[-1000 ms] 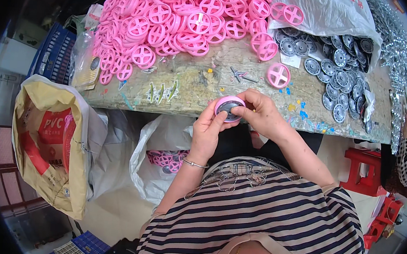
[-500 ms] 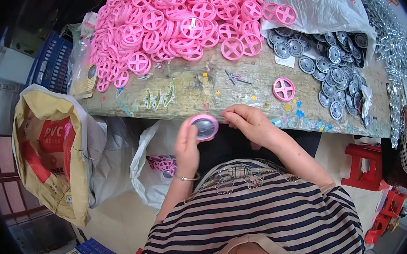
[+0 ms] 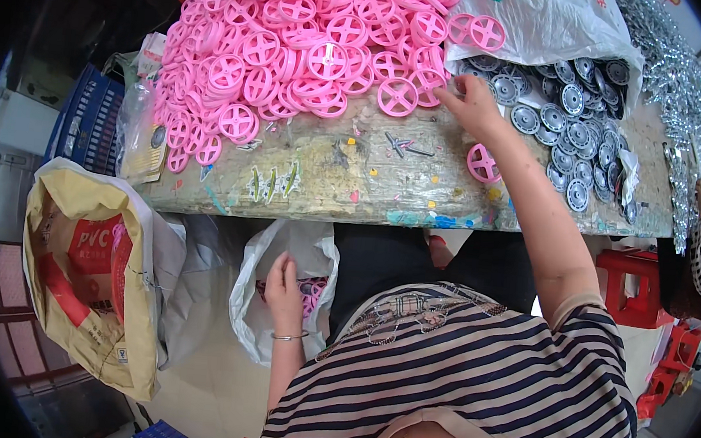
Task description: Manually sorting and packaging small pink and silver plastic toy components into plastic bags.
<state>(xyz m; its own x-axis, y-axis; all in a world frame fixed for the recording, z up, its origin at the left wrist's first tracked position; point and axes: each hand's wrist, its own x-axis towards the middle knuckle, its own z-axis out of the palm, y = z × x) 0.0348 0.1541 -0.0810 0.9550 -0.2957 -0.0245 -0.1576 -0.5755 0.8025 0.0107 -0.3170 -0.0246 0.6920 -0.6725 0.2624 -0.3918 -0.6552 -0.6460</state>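
My left hand [image 3: 282, 289] hangs over the mouth of a white bag [image 3: 315, 245], fingers stretched out and nothing seen in it. Pink and grey pieces [image 3: 312, 292] lie inside that bag. Across the table reaches my right hand [image 3: 476, 107], its fingers apart, at the border between a heap of pink plastic wheels [image 3: 261, 47] with cross spokes and a spread of grey wheel-shaped discs [image 3: 577, 134]. One pink wheel [image 3: 397, 97] lies just left of its fingertips. A lone pink wheel [image 3: 482, 163] sits below, partly covered by my right forearm.
A large yellow-lined sack [image 3: 41, 277] stands at the left. On the worn wooden table [image 3: 319, 200] lie small metal pins [image 3: 406, 146] and green-and-white stickers [image 3: 273, 182]. Silver tinsel [image 3: 681, 97] hangs at the right, above a red stool [image 3: 629, 286].
My hands have parted. The left lowered to the white bag and no longer holds the pink wheel with its grey disc; the right reached forward to the heaps.
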